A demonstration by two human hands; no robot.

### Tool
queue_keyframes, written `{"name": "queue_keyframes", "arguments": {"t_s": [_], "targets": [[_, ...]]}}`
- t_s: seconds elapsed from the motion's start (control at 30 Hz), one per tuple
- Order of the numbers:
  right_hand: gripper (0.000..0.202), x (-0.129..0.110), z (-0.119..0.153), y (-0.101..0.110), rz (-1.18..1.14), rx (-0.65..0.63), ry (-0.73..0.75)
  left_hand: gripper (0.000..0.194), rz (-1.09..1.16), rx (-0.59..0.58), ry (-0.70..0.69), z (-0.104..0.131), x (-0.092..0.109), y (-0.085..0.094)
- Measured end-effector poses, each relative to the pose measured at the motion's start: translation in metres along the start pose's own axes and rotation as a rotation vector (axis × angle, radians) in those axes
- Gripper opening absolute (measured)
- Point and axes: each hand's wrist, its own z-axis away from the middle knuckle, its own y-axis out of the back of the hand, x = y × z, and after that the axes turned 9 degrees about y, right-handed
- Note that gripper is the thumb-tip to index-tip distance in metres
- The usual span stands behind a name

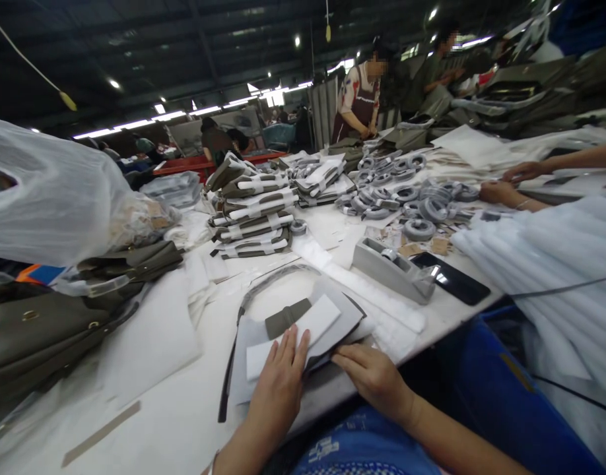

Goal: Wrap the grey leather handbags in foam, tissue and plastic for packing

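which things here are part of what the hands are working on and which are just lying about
In hand:
- white flat padding strip, left hand on it
- grey sheet beneath, right hand at its edge
- olive fabric piece

Apparently lying about:
- grey plastic tape dispenser
- black rectangular phone
- grey ring-shaped coils
- olive fabric bag

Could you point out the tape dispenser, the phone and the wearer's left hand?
Tape dispenser (388, 270), head view: on its grey body.
Phone (461, 282), head view: on its dark screen.
Left hand (279, 382), head view: on its back.
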Motion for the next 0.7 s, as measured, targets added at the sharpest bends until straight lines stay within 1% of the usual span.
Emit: {"name": "queue_keyframes", "arguments": {"t_s": [0.07, 0.13, 0.2, 0.27, 0.33, 0.43, 0.57, 0.63, 0.7], "targets": [[0.029, 0.007, 0.004, 0.014, -0.004, -0.003, 0.03, 0.085, 0.01, 0.023, -0.001, 0.003, 0.001, -0.006], [0.031, 0.018, 0.009, 0.026, 0.046, -0.008, -0.002, 0.083, 0.035, 0.02, -0.001, 0.002, 0.0, -0.006], [0.03, 0.029, 0.014, 0.034, 0.125, -0.002, -0.121, 0.081, 0.059, 0.004, 0.009, 0.001, -0.001, -0.004], [0.029, 0.037, 0.02, 0.036, 0.153, 0.011, -0.248, 0.079, 0.08, -0.021, 0.035, 0.0, 0.0, -0.001], [0.03, 0.041, 0.024, 0.032, 0.118, 0.019, -0.299, 0.08, 0.109, -0.058, 0.072, 0.001, 0.003, 0.004], [0.031, 0.042, 0.03, 0.024, 0.102, 0.026, -0.256, 0.081, 0.165, -0.103, 0.093, 0.002, 0.009, 0.016], [0.038, 0.052, 0.04, 0.014, 0.127, 0.005, -0.21, 0.076, 0.176, -0.108, 0.086, 0.001, 0.008, 0.028], [0.041, 0.057, 0.042, 0.015, 0.138, -0.023, -0.176, 0.071, 0.161, -0.094, 0.093, 0.001, 0.007, 0.03], [0.041, 0.058, 0.042, 0.02, 0.164, -0.052, -0.133, 0.066, 0.154, -0.066, 0.097, 0.002, 0.009, 0.028]]}}
